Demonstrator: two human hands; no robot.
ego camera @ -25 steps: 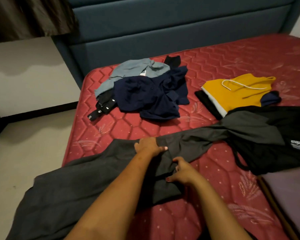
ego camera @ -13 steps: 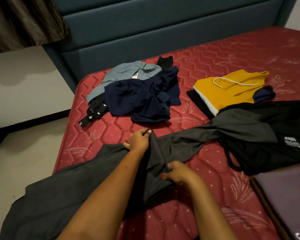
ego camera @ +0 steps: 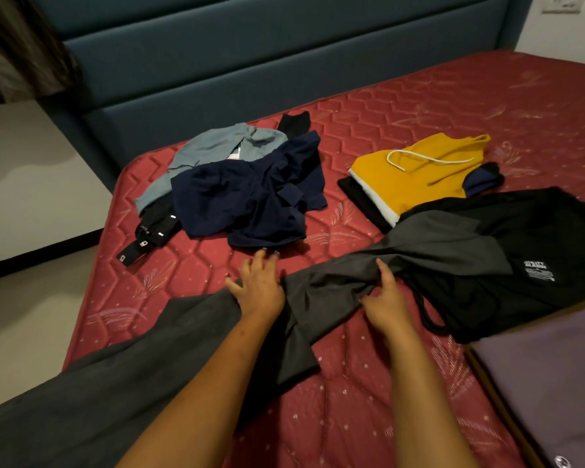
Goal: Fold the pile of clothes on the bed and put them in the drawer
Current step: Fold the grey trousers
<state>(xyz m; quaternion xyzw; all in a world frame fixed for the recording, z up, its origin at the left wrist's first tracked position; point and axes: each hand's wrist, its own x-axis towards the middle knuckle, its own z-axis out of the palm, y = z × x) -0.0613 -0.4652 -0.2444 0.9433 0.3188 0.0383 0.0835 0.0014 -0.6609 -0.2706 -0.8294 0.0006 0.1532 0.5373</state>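
A long dark grey garment (ego camera: 115, 383) lies across the red mattress (ego camera: 368, 417), from the lower left up to the right. My left hand (ego camera: 257, 285) rests on its upper edge with fingers spread toward the pile. My right hand (ego camera: 384, 298) grips a bunched fold of the grey cloth near its middle. Behind them sits an unfolded pile: a navy garment (ego camera: 250, 197), a pale blue-grey one (ego camera: 217, 146) and a black piece with snaps (ego camera: 149, 231). A folded stack topped by a yellow garment (ego camera: 416, 177) lies at the right.
A black garment with a white print (ego camera: 520, 265) is spread at the right, under the grey one's end. A purple-grey surface with a wooden edge (ego camera: 554, 383) fills the lower right corner. The blue padded headboard (ego camera: 250, 62) runs along the back; bare floor (ego camera: 31, 315) lies left.
My left hand released the pinched fold and slid forward with its fingers spread. My right hand moved to the right along the grey cloth, still holding it.
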